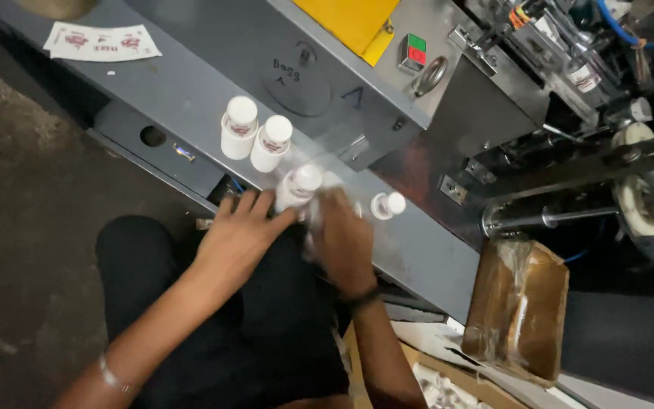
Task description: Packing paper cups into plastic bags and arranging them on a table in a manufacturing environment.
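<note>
Left grip (240, 231) curled about a white bottle (298, 185) near the tabletop (191, 91) front edge. Right grip (342, 238) blurred, closure untold, touching clear wrap beside it. Two bottles (255, 136) upright behind; small bottle (387, 204) just right. Forearms angled inward from below.

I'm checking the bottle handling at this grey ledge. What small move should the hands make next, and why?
Probably stand the white bottle upright beside the two standing bottles. It lies tilted between the left hand and right hand, while a fourth bottle lies on its side on the ledge.
</note>
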